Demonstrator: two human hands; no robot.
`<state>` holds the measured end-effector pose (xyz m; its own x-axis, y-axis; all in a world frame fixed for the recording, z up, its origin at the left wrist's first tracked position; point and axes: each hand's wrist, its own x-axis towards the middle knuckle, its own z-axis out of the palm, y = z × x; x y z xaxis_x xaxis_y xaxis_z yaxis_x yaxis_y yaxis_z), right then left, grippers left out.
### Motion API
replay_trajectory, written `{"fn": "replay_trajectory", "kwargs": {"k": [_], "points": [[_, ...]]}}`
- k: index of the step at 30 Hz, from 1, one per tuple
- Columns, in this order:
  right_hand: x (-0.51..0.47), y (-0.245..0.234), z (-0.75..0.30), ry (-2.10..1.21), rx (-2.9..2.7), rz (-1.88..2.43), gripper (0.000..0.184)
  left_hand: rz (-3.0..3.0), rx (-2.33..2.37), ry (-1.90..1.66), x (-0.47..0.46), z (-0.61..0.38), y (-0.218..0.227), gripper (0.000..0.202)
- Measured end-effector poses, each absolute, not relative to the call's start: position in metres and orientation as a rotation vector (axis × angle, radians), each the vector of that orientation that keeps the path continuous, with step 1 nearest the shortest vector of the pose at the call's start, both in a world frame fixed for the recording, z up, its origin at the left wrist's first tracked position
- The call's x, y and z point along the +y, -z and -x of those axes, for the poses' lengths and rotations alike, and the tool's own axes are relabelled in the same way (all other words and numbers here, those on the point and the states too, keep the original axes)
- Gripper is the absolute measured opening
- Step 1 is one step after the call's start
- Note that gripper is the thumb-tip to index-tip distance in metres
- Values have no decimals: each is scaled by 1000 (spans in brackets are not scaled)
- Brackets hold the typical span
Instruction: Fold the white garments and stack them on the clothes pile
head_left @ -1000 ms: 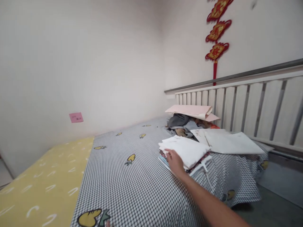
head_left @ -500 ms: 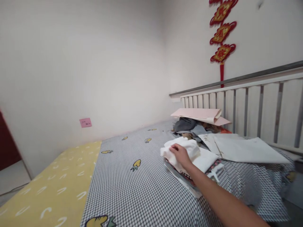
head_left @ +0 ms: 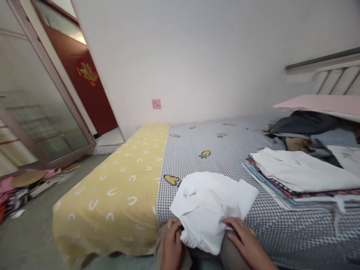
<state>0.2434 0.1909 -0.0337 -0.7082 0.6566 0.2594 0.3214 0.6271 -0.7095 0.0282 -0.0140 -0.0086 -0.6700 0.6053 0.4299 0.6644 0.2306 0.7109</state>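
A rumpled white garment (head_left: pixel 209 202) with a small button lies over the near edge of the bed and hangs down between my knees. My left hand (head_left: pixel 172 238) has its fingers closed at the garment's lower left edge. At its right side, my right hand (head_left: pixel 244 237) pinches the cloth near a fold, the thumb lower than the fingers. To the right, a stack of folded clothes (head_left: pixel 287 193) rests on the checked bedsheet (head_left: pixel 185 153), with a white folded piece (head_left: pixel 303 168) on top.
Behind the stack, a dark heap of clothes (head_left: pixel 306 123) lies beneath a pink sheet (head_left: pixel 323 103). A yellow bed cover (head_left: pixel 112 183) spans the left part of the bed. Several items (head_left: pixel 33 183) lie on the floor at far left, near a glass-panelled door (head_left: pixel 42 101).
My view has swung left. Earlier, one hand held white cloth over the folded stack; now the white garment is in front of me with both hands at it.
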Motion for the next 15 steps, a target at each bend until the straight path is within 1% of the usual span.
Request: {"fn": "replay_trajectory", "kwargs": {"k": [2, 4, 5, 7, 9, 11, 13, 14, 15], "points": [[179, 65, -257, -682, -2366, 781, 41, 854, -2381, 1625, -25, -26, 15, 27], [173, 81, -264, -513, -2377, 763, 46, 546, -2307, 1594, -29, -22, 14, 21], [172, 85, -265, -455, -2377, 762, 48, 513, -2274, 1540, -27, -21, 10, 19], [172, 84, -263, -398, -2380, 788, 51, 667, -2246, 1428, -13, -21, -3, 25], [174, 79, -261, -377, -2392, 819, 52, 897, -2292, 1280, 11, -24, -18, 39], [177, 76, -264, -349, -2399, 821, 51, 1087, -2455, 1084, 37, -29, -25, 55], [182, 79, -274, -313, -2413, 782, 51, 1256, -2645, 892, 57, -34, -21, 68], [185, 82, -280, -297, -2421, 752, 51, 1320, -2709, 829, 63, -37, -17, 68], [188, 87, -287, -281, -2423, 725, 51, 1355, -2747, 820, 66, -40, -11, 63]]}}
